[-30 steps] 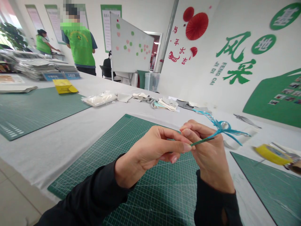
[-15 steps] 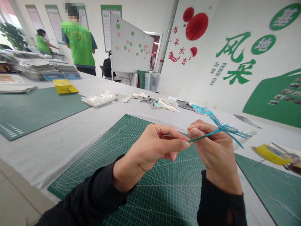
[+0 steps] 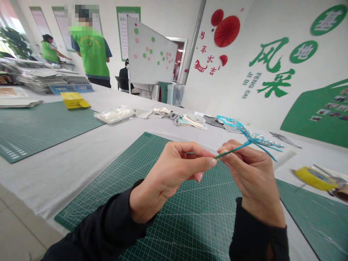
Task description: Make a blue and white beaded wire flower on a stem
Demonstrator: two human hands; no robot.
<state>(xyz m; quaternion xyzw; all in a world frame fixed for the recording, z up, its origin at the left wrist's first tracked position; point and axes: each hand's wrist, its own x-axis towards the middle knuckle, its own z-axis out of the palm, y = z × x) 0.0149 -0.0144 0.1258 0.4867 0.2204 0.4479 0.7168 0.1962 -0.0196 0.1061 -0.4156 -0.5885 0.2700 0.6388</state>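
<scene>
A blue beaded craft flower [image 3: 251, 139] with curled loops and pearl-like beads is held up above the cutting mat. Its thin green stem slants down to the left. My left hand [image 3: 176, 168] pinches the stem's lower end between thumb and fingertips. Further up the stem, close below the blue part, the thumb and fingers of my right hand [image 3: 250, 170] are closed on it. Part of the stem is hidden by the fingers. Beneath both hands lies the green gridded cutting mat [image 3: 174, 232].
A roll of yellow tape [image 3: 315, 178] and scissors [image 3: 330, 174] lie at right, by another mat [image 3: 320, 214]. Fabric pieces [image 3: 193, 120], a plastic packet [image 3: 116, 114] and a yellow card [image 3: 74, 100] lie across the table. A person in a green vest [image 3: 91, 50] stands beyond.
The blue flower has shifted slightly left and turned a little, its stem still in both hands. My right hand's grip has changed slightly. My left hand has barely moved.
</scene>
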